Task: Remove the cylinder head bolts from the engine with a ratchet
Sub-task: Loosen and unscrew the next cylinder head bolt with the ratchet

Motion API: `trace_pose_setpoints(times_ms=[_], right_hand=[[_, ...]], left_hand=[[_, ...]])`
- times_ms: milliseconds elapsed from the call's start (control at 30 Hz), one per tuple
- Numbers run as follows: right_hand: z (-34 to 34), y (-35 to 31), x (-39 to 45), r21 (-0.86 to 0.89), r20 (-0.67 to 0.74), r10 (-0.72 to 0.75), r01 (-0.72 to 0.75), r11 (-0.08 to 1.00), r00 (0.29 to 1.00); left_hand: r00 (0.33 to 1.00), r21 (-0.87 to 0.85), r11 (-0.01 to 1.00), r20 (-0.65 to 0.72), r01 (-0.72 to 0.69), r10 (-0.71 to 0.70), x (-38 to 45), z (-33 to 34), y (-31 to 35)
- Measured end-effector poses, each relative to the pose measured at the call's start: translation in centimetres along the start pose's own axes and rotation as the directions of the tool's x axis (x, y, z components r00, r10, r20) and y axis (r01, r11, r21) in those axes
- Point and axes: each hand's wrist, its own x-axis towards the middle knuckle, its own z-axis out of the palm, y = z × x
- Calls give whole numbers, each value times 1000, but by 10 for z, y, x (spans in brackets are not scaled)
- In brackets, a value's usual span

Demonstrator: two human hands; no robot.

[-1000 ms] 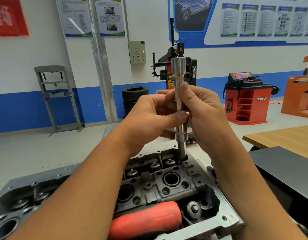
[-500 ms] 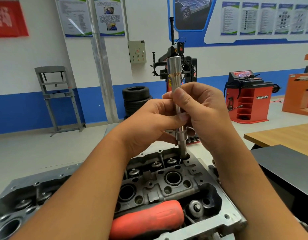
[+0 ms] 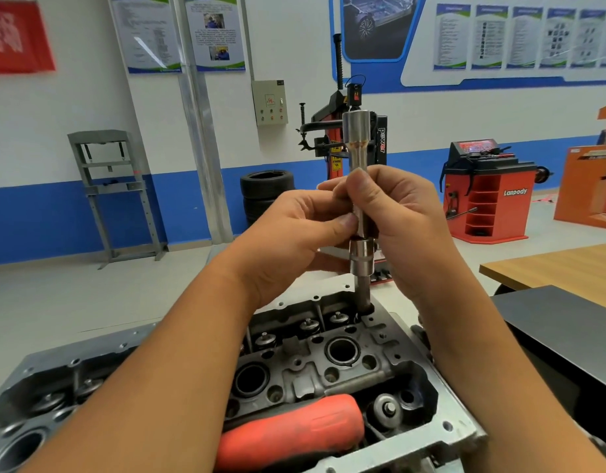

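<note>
Here my left hand (image 3: pixel 294 230) and right hand (image 3: pixel 397 220) both pinch the extension bar (image 3: pixel 360 213), left thumb lower. It stands nearly upright, its socket (image 3: pixel 362 295) sunk in the bolt hole at the cylinder head (image 3: pixel 328 363)'s far edge, so I judge it lifts straight up.

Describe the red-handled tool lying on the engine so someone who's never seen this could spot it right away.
Start at the grey cylinder head that fills the bottom of the view, below both hands. At its near edge, the red-handled tool lies on its side across the casting. It is the only red, rounded, scuffed thing among bare metal; the shiny socket extension stands upright at the far end.
</note>
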Motion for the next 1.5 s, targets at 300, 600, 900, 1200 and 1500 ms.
trace_pose_setpoints(times_ms=[300, 600, 900, 1200, 1500], right_hand=[[0, 2, -2, -35, -96, -59, 56, 998, 994], [2, 0, -1, 48, -24, 6, -5, 999, 1000], [1, 0, -1, 12, -70, -32, 33, 999, 997], [1, 1, -2, 24, -103, -57, 60, 998, 993], [3, 1, -1, 29, -75, -6, 8, 1000, 997]], left_hand=[[990, 117, 992, -130, -42, 57, -1, 4, 4], [999, 73, 997, -34, -16, 19, -1, 2, 1], [999, 76, 997, -29, -28, 31, -2, 4, 5], [997, 118, 992, -60, -43, 51, -3, 5, 5], [998, 178, 983, -42, -39, 48, -1, 8, 4]])
